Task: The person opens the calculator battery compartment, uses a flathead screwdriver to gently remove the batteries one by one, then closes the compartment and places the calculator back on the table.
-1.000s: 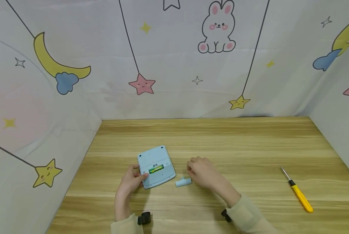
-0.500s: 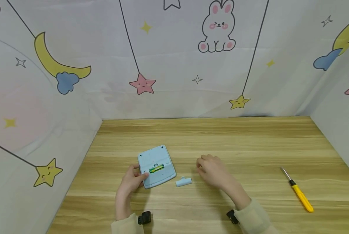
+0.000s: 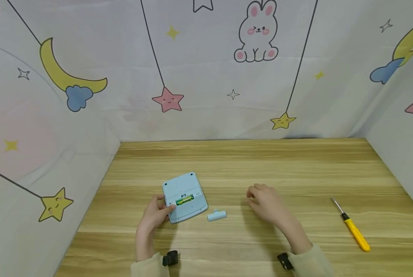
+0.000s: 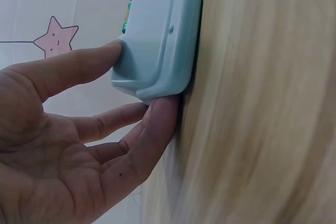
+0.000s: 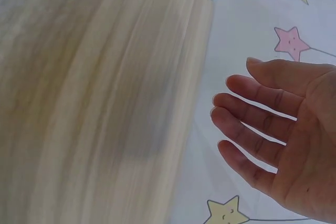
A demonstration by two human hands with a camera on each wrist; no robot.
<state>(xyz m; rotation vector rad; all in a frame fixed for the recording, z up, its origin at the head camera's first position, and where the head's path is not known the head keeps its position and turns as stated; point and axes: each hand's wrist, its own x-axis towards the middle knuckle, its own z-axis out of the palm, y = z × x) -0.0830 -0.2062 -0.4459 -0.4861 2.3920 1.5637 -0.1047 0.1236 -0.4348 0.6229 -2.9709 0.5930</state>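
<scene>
A light-blue calculator (image 3: 187,184) lies face down on the wooden table, its battery slot uncovered with a green battery (image 3: 184,200) inside. My left hand (image 3: 154,212) grips its left side. In the left wrist view, the thumb (image 4: 94,64) presses on the back while the fingers reach the lower edge of the calculator (image 4: 149,40). Just right of the calculator sits its small light-blue battery cover (image 3: 217,215). Farther right, my right hand (image 3: 266,203) hovers over the table. The right wrist view shows its fingers (image 5: 257,116) loosely bent, with nothing held.
A screwdriver (image 3: 355,230) with a yellow handle lies on the table (image 3: 262,161) at the right, its tip pointing away from me. Behind the table hangs a white cloth (image 3: 206,77) printed with stars and a rabbit, which also covers both sides.
My right hand has moved right, away from the battery cover. The left hand, calculator, cover and screwdriver stay where they were.
</scene>
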